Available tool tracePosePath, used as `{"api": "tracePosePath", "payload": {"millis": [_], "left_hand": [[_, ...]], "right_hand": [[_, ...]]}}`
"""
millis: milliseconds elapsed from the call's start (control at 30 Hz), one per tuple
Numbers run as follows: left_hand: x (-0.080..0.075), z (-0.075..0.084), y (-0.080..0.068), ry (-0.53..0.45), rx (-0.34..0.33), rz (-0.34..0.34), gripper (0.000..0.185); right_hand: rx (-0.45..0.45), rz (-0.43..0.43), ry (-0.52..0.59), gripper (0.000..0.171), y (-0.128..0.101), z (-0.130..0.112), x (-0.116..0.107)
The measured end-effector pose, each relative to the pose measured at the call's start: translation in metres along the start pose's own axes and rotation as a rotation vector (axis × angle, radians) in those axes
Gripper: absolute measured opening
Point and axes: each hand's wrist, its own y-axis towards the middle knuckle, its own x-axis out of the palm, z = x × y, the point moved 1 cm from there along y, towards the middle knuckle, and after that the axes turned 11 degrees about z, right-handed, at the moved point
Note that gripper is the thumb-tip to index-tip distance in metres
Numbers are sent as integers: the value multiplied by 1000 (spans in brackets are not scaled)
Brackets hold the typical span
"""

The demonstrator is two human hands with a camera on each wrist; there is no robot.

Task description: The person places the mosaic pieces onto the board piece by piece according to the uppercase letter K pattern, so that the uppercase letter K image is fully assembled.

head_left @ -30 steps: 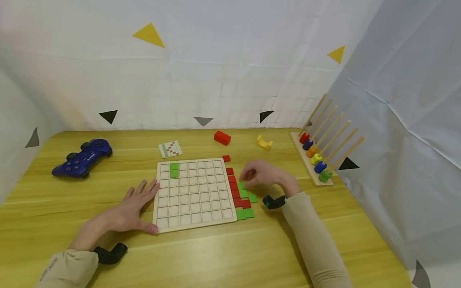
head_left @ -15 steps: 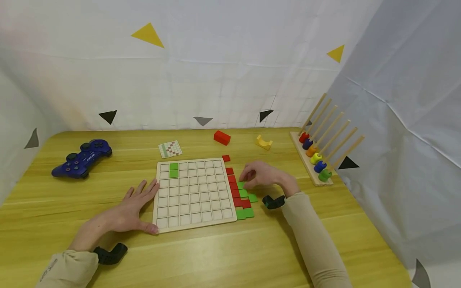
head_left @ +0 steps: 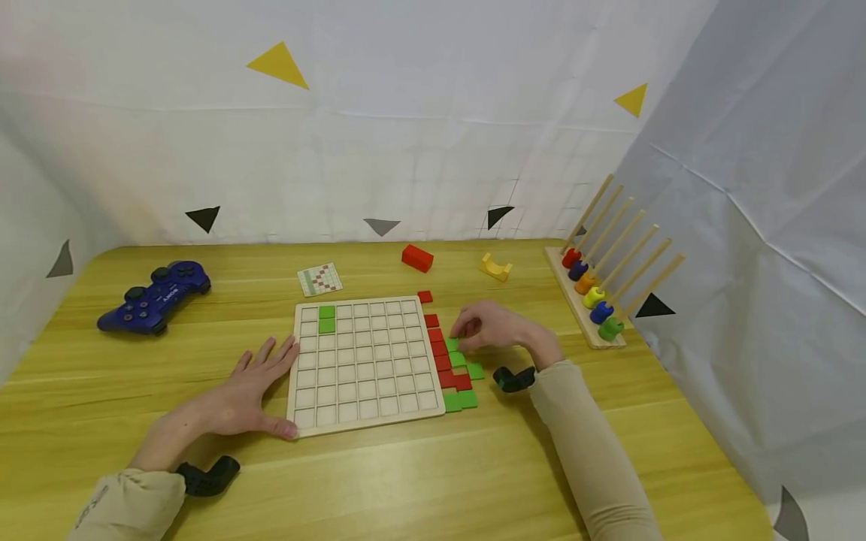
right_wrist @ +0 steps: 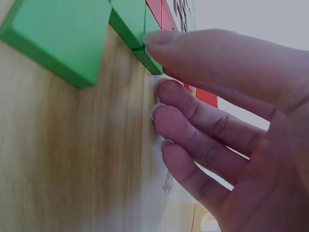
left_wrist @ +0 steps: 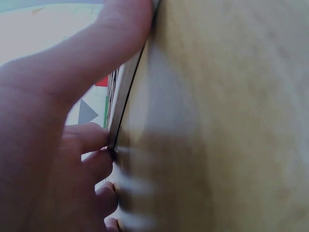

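A pale wooden grid board [head_left: 365, 372] lies flat on the table, with two green tiles [head_left: 327, 319] in its second column near the far edge. My left hand [head_left: 233, 394] rests spread at the board's left side, thumb at the near corner and fingertips along the edge. Beside the board's right edge, my right hand [head_left: 497, 327] pinches a green tile [right_wrist: 149, 60] that lies on the table; the thumb meets its edge and the index finger is mostly hidden. Several more green tiles [head_left: 468, 400] and red tiles [head_left: 438, 349] lie along that same edge.
Behind the board lie a small pattern card [head_left: 320, 279], a red block [head_left: 417, 258] and a yellow arch piece [head_left: 496, 267]. A blue game controller [head_left: 158, 298] is at the left. A wooden peg stand [head_left: 575, 300] with coloured beads stands at the right.
The green tile at my right fingertips and the green one beside it have shifted slightly away from me. My left hand and the board have stayed in place.
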Motion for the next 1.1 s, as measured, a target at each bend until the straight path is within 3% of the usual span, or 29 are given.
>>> {"api": "tracePosePath", "payload": {"millis": [200,1100], "left_hand": [[0,0,0,5,0,2,131],[-1,-1,0,-2,7,3,131]], "right_hand": [[39,21,2,18,-1,3,-1],[55,113,-30,19,1,17,-2]]}}
